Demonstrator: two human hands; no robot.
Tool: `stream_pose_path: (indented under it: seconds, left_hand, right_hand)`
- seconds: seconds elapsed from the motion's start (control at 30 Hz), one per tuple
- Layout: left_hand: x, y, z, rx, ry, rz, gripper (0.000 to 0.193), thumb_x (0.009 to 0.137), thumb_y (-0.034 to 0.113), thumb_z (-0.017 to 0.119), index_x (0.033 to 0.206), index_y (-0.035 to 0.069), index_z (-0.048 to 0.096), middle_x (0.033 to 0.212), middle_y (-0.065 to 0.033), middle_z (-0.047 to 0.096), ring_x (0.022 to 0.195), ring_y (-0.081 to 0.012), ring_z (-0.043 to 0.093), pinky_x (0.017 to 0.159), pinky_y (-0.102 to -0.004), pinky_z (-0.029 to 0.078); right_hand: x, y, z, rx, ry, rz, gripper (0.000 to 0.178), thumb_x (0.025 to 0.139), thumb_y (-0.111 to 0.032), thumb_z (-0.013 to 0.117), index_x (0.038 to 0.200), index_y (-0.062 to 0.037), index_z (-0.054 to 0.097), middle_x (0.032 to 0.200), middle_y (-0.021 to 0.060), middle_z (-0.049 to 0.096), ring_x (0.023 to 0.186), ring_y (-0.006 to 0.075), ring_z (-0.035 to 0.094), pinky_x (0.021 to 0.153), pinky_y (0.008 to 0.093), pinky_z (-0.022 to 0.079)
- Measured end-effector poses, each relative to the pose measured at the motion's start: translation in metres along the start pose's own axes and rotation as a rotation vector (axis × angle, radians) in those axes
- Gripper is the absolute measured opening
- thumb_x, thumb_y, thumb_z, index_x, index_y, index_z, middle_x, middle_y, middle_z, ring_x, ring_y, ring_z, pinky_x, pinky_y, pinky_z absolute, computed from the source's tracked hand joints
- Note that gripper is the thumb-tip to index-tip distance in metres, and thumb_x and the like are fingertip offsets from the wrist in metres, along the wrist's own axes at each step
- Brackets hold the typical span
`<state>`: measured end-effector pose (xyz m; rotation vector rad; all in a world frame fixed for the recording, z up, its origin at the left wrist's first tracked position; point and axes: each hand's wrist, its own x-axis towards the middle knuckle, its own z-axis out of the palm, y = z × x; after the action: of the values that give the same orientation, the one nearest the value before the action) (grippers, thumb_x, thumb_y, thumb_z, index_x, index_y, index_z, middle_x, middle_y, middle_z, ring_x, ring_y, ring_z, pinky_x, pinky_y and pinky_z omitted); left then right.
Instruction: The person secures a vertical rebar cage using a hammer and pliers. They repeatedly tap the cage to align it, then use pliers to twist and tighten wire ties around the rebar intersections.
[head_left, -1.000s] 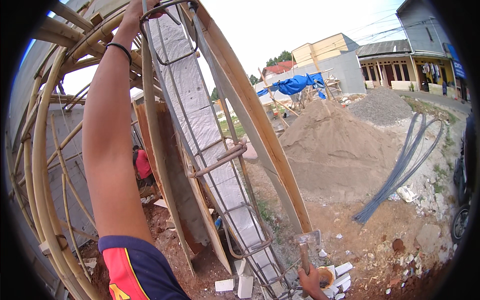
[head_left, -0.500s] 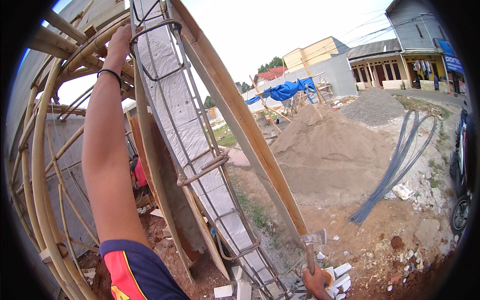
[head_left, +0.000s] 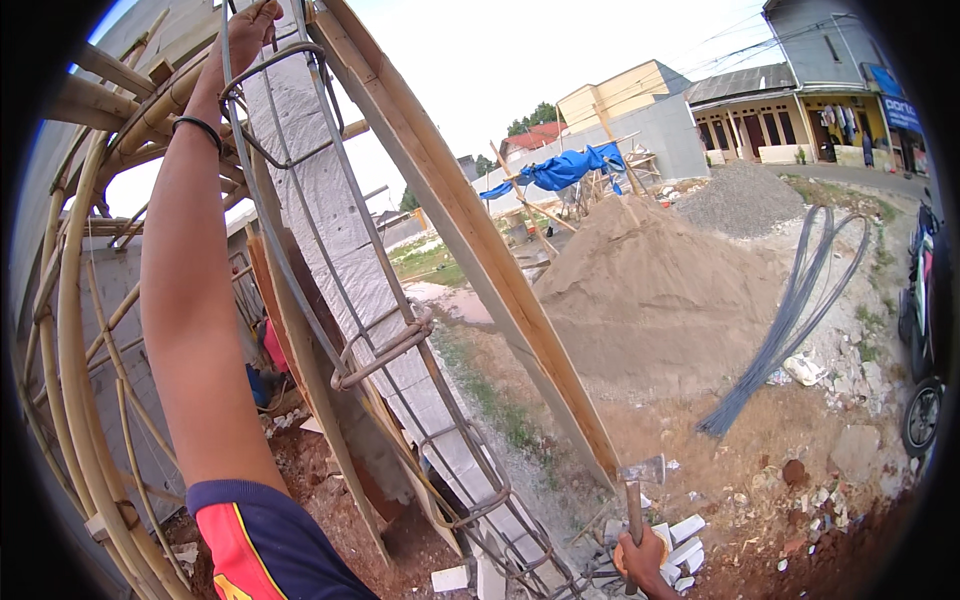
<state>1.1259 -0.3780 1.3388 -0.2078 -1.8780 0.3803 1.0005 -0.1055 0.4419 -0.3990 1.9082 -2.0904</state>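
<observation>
hammer held head-up in the right of two hands

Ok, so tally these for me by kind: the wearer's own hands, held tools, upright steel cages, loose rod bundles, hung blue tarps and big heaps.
Own hands: 2, left hand and right hand
Held tools: 1, wooden-handled tool
Steel cage: 1
Rod bundle: 1
Blue tarp: 1
Heaps: 2, brown heap and grey heap
Total: 8
</observation>
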Motion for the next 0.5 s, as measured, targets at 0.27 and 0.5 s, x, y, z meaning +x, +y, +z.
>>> stream_pose_path:
  seconds: [0.27,0.5]
  left_hand:
    - [0.002,-0.044,0.002,0.354,0.091,0.007,0.033,0.101,0.036,0.047,0.102,0.007,0.063,0.066,-0.007,0.053,0.065,-0.0191,0.055,0.062,-0.0342,0.044]
    - [-0.012,-0.062,0.018,0.672,0.239,0.056,0.033,0.101,0.041,0.045,0.107,0.015,0.065,0.102,-0.0112,0.067,0.1,-0.0261,0.063,0.081,-0.0396,0.05]
  right_hand:
    - [-0.004,-0.04,0.012,-0.104,-0.14,-0.067,0.02,0.087,-0.018,0.066,0.08,-0.0029,0.054,0.058,-0.001,0.051,0.048,0.0083,0.05,0.044,0.0285,0.039]
    - [0.001,-0.152,0.063,0.163,-0.404,-0.178,0.023,0.088,-0.024,0.068,0.089,-0.0021,0.062,0.065,0.0022,0.058,0.06,0.0088,0.051,0.057,0.0295,0.044]
